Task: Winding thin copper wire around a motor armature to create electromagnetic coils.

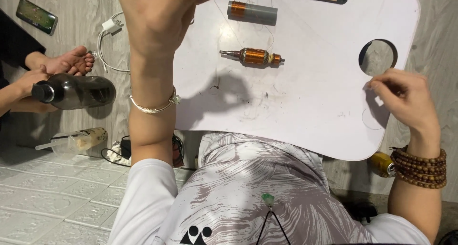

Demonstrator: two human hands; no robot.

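Left hand [162, 11] raised, right hand [405, 99] low, both pinched, apparently on fine wire; keep it taut above the armature [252, 56].

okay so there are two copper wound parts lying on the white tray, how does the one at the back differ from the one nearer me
The back part is a plain cylinder: a short copper band at its left end, the rest a smooth grey sleeve. The nearer part shows copper winding across its middle and has a thin shaft poking out of each end; the back part shows no shaft. The nearer part also looks slimmer. Both lie on their sides, lengthwise left to right, on the white tray, untouched by either hand.
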